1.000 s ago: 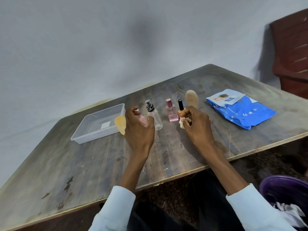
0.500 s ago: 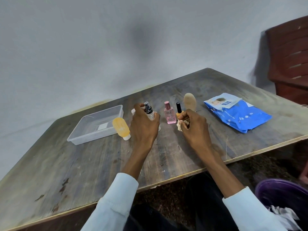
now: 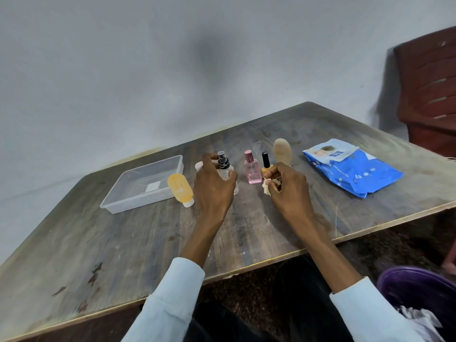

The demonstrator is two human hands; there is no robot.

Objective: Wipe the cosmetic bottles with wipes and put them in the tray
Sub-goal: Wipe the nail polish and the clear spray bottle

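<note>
My left hand [image 3: 213, 186] grips a clear spray bottle [image 3: 225, 167] with a black pump top, standing on the table. My right hand [image 3: 288, 187] pinches a crumpled, soiled wipe [image 3: 267, 187]. An orange squeeze bottle [image 3: 180, 189] stands cap-down, leaning against the clear plastic tray [image 3: 130, 196] at the left. A pink perfume bottle [image 3: 252, 167], a small black-capped bottle [image 3: 265, 162] and a beige oval bottle [image 3: 282, 150] stand in a row behind my hands. A pale pink bottle [image 3: 198, 166] peeks out behind my left hand.
A blue pack of baby wipes [image 3: 352, 172] lies at the right of the wooden table [image 3: 123, 243]. A purple bin [image 3: 417, 290] with used wipes sits at the lower right, off the table. A dark red chair [image 3: 429, 90] stands at the far right.
My left hand let go of the orange bottle, which now stands by the tray, then moved right and took hold of the spray bottle. My right hand kept the wipe.
</note>
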